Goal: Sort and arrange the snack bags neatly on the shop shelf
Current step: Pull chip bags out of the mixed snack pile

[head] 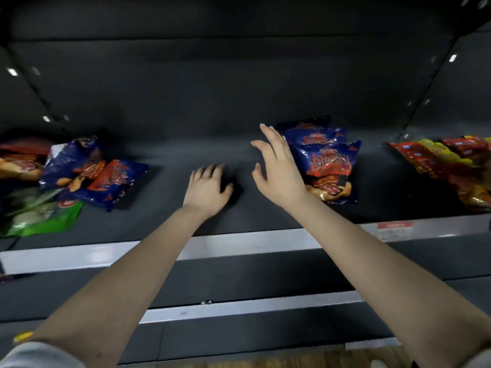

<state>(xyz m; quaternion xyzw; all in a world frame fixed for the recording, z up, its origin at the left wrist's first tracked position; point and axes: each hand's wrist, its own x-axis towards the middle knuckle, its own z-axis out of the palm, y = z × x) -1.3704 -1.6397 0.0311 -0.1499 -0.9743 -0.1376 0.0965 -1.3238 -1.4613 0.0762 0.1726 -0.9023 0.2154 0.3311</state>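
Though empty, right grip (pixel 279 168) just left of stacked blue snack bags (pixel 328 163).

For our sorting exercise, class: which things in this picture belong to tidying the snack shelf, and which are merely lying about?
Part of the job: stacked blue bags, loose blue bags, green bag, red and yellow bags, shelf, left hand, right hand.
Merely there: red price tag, lower shelf, wooden floor.
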